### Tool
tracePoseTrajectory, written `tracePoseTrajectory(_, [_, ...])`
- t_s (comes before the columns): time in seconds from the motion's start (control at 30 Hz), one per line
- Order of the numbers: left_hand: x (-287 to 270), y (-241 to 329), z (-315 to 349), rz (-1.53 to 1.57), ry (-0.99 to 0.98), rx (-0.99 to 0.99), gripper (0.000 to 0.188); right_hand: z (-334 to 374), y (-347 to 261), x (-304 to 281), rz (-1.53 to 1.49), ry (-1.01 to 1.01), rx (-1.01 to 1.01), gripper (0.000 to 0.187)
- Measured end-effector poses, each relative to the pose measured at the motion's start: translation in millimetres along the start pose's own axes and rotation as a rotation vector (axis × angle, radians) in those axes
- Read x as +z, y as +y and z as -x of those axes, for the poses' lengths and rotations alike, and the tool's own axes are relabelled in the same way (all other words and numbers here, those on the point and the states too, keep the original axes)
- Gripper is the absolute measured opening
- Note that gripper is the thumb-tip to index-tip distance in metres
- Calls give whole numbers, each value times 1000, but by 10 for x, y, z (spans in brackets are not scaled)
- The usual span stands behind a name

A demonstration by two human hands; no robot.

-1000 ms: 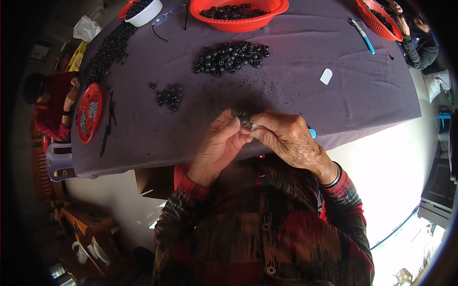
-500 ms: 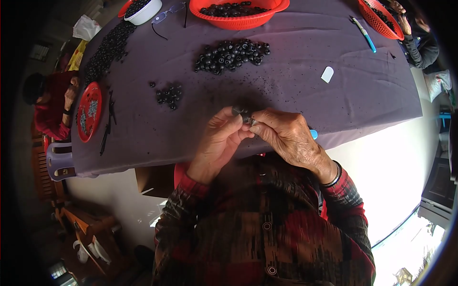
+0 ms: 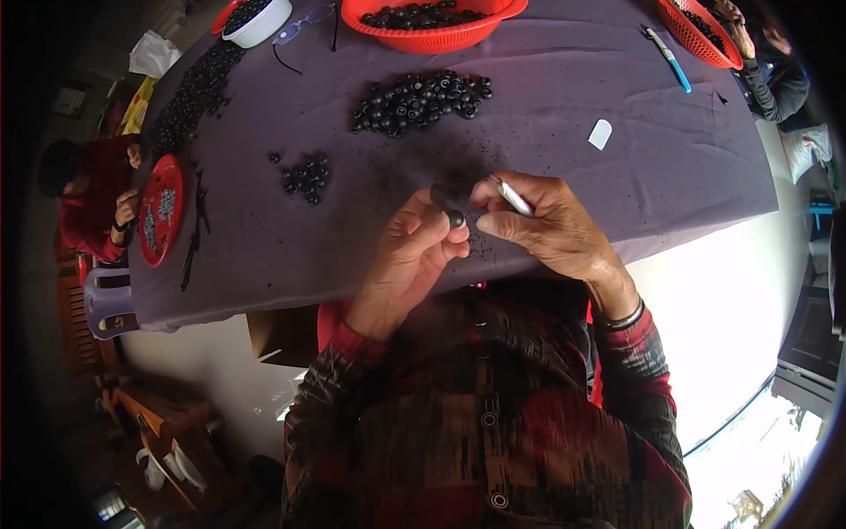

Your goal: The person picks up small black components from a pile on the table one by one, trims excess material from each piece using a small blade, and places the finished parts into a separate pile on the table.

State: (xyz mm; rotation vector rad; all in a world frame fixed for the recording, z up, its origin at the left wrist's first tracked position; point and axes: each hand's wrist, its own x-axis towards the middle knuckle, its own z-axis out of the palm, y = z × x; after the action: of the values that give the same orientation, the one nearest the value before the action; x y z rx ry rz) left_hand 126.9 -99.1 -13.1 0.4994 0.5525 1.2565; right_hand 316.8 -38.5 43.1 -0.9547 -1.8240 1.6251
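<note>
Above the table's near edge, my left hand (image 3: 410,242) pinches a small round black bead-like piece (image 3: 455,218) between thumb and fingers. A black covering (image 3: 443,196) sits on the tip of its index finger. My right hand (image 3: 551,220), just to the right and apart from the piece, is closed around a slim tool (image 3: 514,198) with a pale, silvery body and a thin tip; its exact kind is unclear. Beyond the hands lies a heap of similar black round pieces (image 3: 419,104), several with visible holes. A smaller cluster (image 3: 306,176) rests to the left.
Dark crumbs dot the purple tablecloth (image 3: 546,97). A red basin (image 3: 432,40) of black pieces stands at the back. Leftward are a red tray (image 3: 148,247), a white bowl (image 3: 260,31) and glasses (image 3: 291,32). A blue-and-white pen-like tool (image 3: 671,63) lies right. Two other people sit at the sides.
My right hand has drawn away from the black piece, turning so that the tool now points up and its pale body shows. My left hand keeps its pinch nearly in place.
</note>
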Motion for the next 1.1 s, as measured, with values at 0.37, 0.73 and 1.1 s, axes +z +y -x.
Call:
tracePoseTrajectory(0.37, [-13, 14, -44, 55, -44, -83, 24, -98, 56, 236, -377, -33, -22, 11])
tracePoseTrajectory(0.73, [-8, 37, -57, -70, -49, -99, 30, -89, 88, 239, -570, 47, 194, 12])
tracePoseTrajectory(1.1, [-185, 534, 88, -779, 424, 250, 9, -72, 73, -62, -142, 96, 216, 8])
